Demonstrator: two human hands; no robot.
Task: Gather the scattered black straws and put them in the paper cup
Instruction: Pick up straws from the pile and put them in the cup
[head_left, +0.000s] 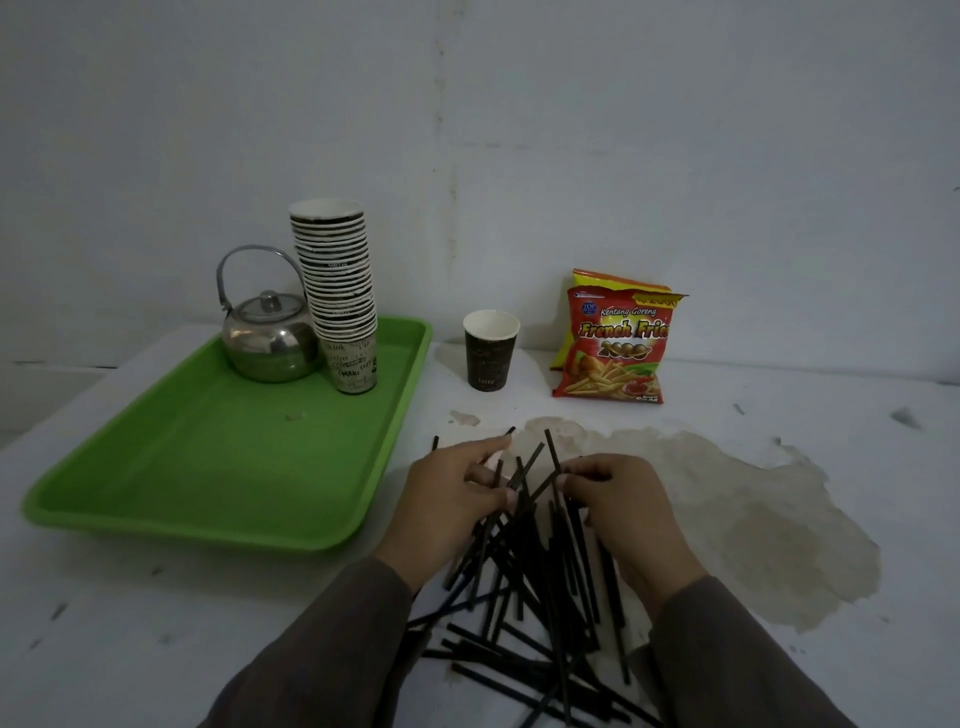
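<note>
Dozens of black straws (540, 571) lay heaped at the tabletop's near edge; your left hand (447, 499) and right hand (623, 504) each pinched some. Align ends before lifting toward the empty paper cup (490, 349).

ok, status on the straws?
Left hand and right hand both raking the black straws, pile loose on the table. Paper cup upright, no straws in it. Path to cup clear.

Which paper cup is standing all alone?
The dark brown paper cup beside the red snack bag; the other cups are stacked on the green plastic tray.
</note>
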